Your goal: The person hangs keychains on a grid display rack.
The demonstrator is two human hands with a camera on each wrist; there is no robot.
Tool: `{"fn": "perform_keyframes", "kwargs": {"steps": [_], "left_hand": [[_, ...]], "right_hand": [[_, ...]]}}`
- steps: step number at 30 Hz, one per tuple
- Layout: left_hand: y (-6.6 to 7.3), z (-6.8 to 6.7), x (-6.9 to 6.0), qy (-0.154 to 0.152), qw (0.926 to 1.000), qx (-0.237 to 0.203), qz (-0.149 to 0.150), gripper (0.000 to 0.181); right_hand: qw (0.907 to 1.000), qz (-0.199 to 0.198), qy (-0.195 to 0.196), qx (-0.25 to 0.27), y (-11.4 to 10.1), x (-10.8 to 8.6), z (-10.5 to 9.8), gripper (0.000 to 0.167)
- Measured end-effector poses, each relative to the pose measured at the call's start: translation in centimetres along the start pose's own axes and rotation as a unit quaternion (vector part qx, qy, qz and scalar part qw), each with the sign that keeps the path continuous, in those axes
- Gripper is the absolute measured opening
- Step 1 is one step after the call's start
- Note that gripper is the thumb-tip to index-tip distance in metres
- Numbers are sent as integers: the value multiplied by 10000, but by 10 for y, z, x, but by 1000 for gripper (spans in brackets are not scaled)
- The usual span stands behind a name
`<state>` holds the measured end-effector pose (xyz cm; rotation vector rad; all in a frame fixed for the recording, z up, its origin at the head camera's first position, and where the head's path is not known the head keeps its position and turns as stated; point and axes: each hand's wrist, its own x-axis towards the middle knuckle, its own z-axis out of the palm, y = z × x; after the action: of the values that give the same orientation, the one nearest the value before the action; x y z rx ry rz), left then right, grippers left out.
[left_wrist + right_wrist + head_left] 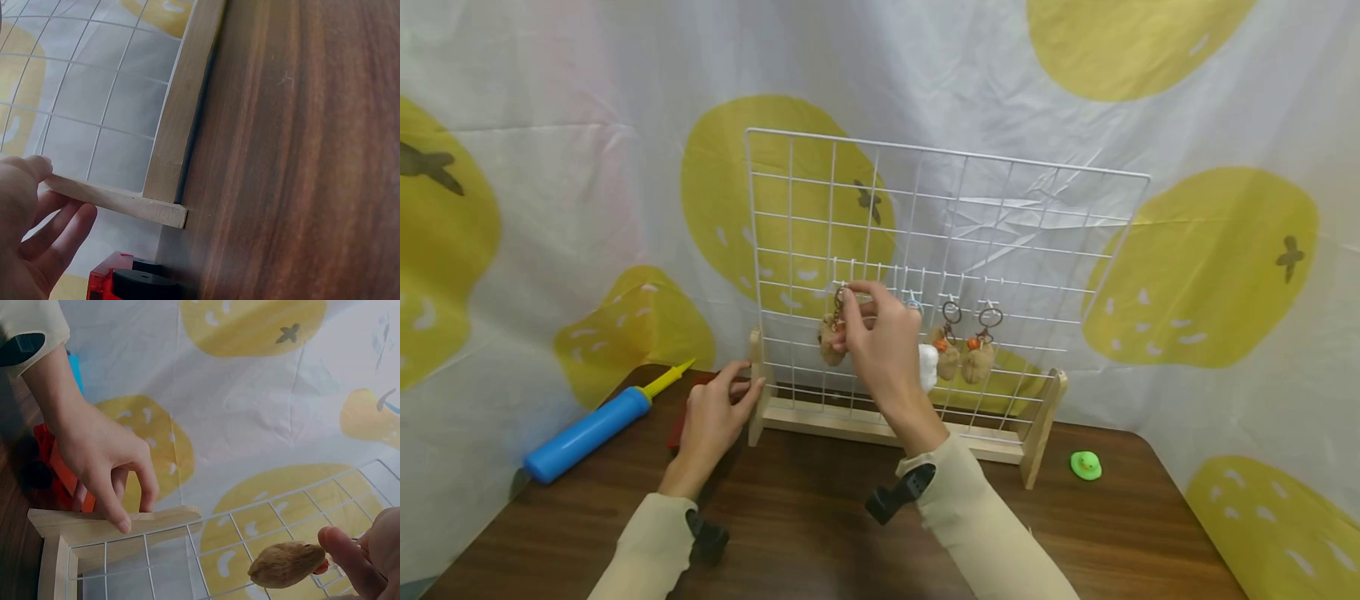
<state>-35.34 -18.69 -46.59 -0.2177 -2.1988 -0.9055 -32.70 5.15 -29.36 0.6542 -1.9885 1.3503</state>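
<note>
A white wire grid rack (pixel 947 152) stands upright in wooden feet on the table. My left hand (pixel 711 421) pinches its left wooden foot (pixel 125 203), thumb on one side and fingers on the other. High on the grid's left part, my right hand (pixel 883 350) pinches the top of a brown plush keychain (pixel 830 342) near its metal ring. In the right wrist view the plush (pixel 284 565) hangs against the wires. Right of that hand hang two more brown plush keychains (pixel 979 360) and a white one (pixel 928 367), partly hidden by the hand.
A blue pump (pixel 587 435) with a yellow nozzle lies at the table's left edge. Behind the left hand is a red object with black round parts (pixel 144 284). A small green duck (pixel 1086 465) sits right of the rack. A fruit-print curtain (pixel 970 75) hangs behind.
</note>
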Motion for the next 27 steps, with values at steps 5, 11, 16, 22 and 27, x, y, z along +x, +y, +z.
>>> {"fn": "perform_keyframes", "kwargs": {"steps": [5, 11, 16, 22, 27], "left_hand": [[0, 0, -1, 0, 10000, 10, 9, 33], [0, -2, -1, 35, 10000, 33, 26, 33], [-2, -5, -3, 46, 9999, 65, 65, 32], [-7, -10, -2, 210, 9995, 87, 211, 31], [-8, -15, -1, 267, 9992, 125, 285, 30]], "right_hand": [[9997, -164, 15, 162, 1, -12, -8, 18], [9992, -310, 174, 196, 6, -39, -30, 13], [9979, -543, 236, 267, 21, -69, -57, 11], [9906, -939, 959, -246, 39, -85, -100, 7], [9750, -824, 1835, -942, 55, -81, -146, 8]]}}
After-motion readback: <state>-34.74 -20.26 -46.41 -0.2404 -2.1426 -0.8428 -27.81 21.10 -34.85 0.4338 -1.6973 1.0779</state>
